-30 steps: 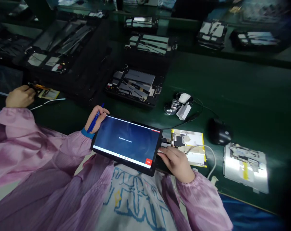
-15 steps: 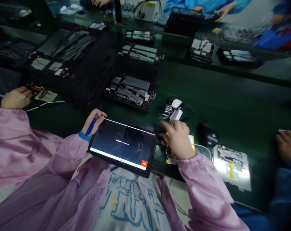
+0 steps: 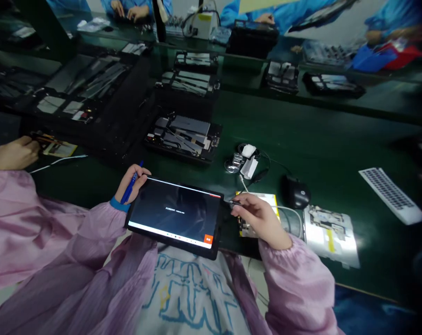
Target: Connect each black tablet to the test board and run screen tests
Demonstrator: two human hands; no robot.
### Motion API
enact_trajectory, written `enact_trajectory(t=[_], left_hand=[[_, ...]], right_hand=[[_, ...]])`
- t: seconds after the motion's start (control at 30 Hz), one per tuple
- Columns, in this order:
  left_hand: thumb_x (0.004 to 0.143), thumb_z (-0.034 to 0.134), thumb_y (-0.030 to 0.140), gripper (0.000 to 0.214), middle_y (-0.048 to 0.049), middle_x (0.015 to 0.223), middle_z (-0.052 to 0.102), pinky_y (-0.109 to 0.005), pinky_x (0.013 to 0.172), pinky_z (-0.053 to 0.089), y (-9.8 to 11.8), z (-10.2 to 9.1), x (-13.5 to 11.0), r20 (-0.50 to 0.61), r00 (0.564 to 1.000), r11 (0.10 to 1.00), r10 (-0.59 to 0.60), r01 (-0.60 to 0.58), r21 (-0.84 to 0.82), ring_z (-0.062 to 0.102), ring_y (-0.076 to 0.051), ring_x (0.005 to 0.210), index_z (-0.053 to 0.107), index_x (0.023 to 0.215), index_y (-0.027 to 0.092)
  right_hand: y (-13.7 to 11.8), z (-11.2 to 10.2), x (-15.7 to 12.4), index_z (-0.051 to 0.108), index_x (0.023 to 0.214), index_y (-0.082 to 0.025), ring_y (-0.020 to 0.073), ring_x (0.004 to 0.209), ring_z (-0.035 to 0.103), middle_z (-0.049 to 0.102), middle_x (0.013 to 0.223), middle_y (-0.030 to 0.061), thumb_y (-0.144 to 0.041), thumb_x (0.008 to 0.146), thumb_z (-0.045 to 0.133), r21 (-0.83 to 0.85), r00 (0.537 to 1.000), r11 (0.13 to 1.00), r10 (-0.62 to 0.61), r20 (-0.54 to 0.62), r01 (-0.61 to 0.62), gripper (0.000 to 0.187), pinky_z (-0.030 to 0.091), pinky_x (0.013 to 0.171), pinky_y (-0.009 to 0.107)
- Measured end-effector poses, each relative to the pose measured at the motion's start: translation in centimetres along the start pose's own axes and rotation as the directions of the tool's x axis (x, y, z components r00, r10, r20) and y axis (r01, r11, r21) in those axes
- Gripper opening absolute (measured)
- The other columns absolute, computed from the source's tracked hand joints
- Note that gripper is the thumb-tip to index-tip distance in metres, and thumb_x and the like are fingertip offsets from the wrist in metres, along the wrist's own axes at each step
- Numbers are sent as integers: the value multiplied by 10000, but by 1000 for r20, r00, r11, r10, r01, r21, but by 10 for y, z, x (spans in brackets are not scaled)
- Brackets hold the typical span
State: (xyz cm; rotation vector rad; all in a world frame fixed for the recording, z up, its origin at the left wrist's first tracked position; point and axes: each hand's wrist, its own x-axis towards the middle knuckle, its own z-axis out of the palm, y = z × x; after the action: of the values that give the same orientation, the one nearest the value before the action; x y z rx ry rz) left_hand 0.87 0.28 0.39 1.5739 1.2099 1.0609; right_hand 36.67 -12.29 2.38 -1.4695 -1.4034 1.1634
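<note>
My left hand [image 3: 130, 182] grips the left upper corner of a black tablet [image 3: 176, 215], with a blue pen [image 3: 131, 185] tucked between its fingers. The tablet's lit screen shows a line of pale text and a red button at the lower right. Just off the tablet's right edge, my right hand [image 3: 261, 218] pinches a small dark cable plug [image 3: 233, 203] with a metallic tip. Whether the tip touches the tablet's edge I cannot tell. Under that hand lies a yellow-edged battery [image 3: 271, 200] with circuit parts.
An opened device [image 3: 186, 137] with bare inner parts lies ahead. Beyond the right hand are a coiled cable [image 3: 251, 151], a black mouse [image 3: 296, 191], a silver panel [image 3: 331, 237] and a white keyboard [image 3: 390, 195]. A co-worker's hand [image 3: 17, 153] works at far left.
My right hand's fingers have come together on the plug beside the tablet. The view has shifted slightly, and the white keyboard now shows at right. My left hand keeps its hold.
</note>
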Motion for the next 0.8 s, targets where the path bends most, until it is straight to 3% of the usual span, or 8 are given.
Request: enact_trajectory(t=[0.13, 0.27, 0.8], left_hand=[[745, 671, 570, 452, -44, 848, 642, -302, 693, 435, 0, 2, 2, 6, 1000, 1000, 21, -21, 11, 571, -160, 724, 410, 766, 202], [757, 679, 535, 425, -37, 838, 640, -285, 655, 441, -2, 4, 4, 17, 999, 999, 36, -35, -32, 576, -150, 701, 412, 774, 205], [781, 664, 496, 375, -51, 880, 648, -325, 747, 462, -9, 0, 8, 0, 997, 997, 72, -72, 22, 608, -174, 788, 420, 798, 212]], right_hand=[[10, 15, -25, 649, 999, -198, 165, 706, 651, 696, 812, 65, -515, 853, 562, 1, 998, 998, 62, 29, -62, 359, 528, 637, 291], [21, 26, -37, 662, 941, -206, 163, 691, 628, 666, 786, 49, -464, 839, 593, -39, 998, 997, 59, -22, -59, 287, 510, 595, 283], [33, 30, -40, 597, 915, -204, 165, 725, 629, 669, 809, 40, -292, 866, 534, -10, 1000, 1000, 6, 28, -5, 119, 493, 633, 292]])
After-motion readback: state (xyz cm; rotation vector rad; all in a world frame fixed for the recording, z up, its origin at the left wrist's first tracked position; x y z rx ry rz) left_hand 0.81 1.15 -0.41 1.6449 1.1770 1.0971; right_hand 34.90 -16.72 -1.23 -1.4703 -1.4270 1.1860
